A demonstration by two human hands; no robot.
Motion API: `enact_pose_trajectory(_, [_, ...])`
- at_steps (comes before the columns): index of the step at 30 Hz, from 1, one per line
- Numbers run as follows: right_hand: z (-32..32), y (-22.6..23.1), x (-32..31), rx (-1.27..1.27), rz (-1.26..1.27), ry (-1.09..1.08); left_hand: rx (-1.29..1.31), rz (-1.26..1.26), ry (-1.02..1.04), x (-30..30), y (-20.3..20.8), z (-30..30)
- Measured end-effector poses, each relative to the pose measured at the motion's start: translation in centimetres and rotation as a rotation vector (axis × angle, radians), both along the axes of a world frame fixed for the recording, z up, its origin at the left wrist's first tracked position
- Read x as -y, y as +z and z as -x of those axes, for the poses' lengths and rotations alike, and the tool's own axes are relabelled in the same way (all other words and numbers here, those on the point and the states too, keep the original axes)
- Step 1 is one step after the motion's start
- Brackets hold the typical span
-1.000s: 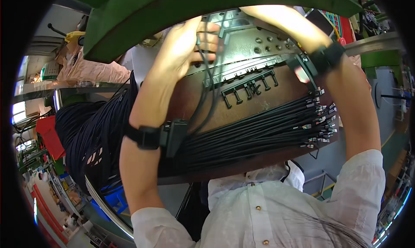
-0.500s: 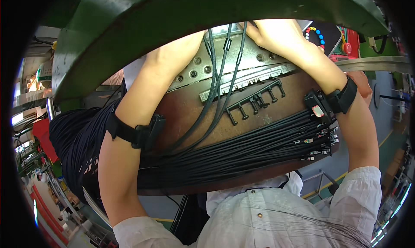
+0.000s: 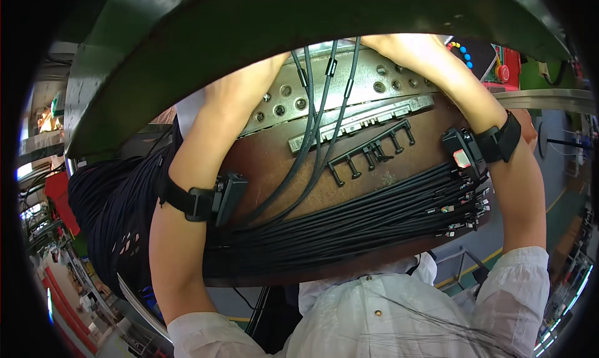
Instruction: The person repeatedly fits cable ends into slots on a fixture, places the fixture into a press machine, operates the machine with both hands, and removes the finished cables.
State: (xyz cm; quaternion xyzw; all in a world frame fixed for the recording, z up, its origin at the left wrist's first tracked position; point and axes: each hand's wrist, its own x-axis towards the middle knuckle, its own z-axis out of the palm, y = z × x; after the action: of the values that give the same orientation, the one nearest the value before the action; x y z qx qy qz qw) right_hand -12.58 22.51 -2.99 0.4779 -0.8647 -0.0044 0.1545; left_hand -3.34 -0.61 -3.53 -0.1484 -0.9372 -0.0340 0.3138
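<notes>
Both my forearms reach up and away over a brown work board (image 3: pixel 268 155). My left forearm (image 3: pixel 187 171) and right forearm (image 3: pixel 493 146) each wear a black wrist strap with a small black unit. Both hands are hidden behind a curved green machine cover (image 3: pixel 249 27). Three black cables (image 3: pixel 312 108) run up from the board across a perforated metal plate (image 3: pixel 387 77) and vanish under that cover between my arms. A thick bundle of black cables (image 3: pixel 349 227) lies across the board, its connector ends (image 3: pixel 465 202) near my right forearm.
A black comb-shaped fixture (image 3: pixel 368 152) and a metal rail (image 3: pixel 362 121) sit on the board. A large heap of black cables (image 3: pixel 112 208) hangs at the left. A red machine part (image 3: pixel 508 64) stands at the top right, above floor with a yellow line (image 3: pixel 474 264).
My hands were visible on the metal plate handling the cables a second ago; they have since gone up out of sight behind the green cover, which now fills more of the view.
</notes>
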Motion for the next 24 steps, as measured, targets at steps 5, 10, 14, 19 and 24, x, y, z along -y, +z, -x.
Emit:
enact_pose_trajectory(5, [-0.4,0.1,0.8,0.083,-0.001,-0.085,-0.074,-0.036,0.014,0.4,-0.6,0.5])
enact_pose_trajectory(10, [0.0,-1.3,-0.9,0.182,0.275,0.108,0.024,-0.005,0.003,-0.2,1.8,-0.1])
enact_pose_trajectory(14, [-6.4,2.1,-3.3,0.174,0.508,0.12,0.465,-0.263,0.211,-0.1,5.4,-7.5])
enact_pose_trajectory(19, [-20.0,0.9,-24.1,0.358,1.183,-0.614,1.816,-1.113,-0.478,-1.4,5.0,-26.3])
enact_pose_trajectory(24, [-30.9,-11.0,-22.1,1.387,1.624,-0.959,0.984,-0.802,0.538,-2.0,-9.4,-40.0])
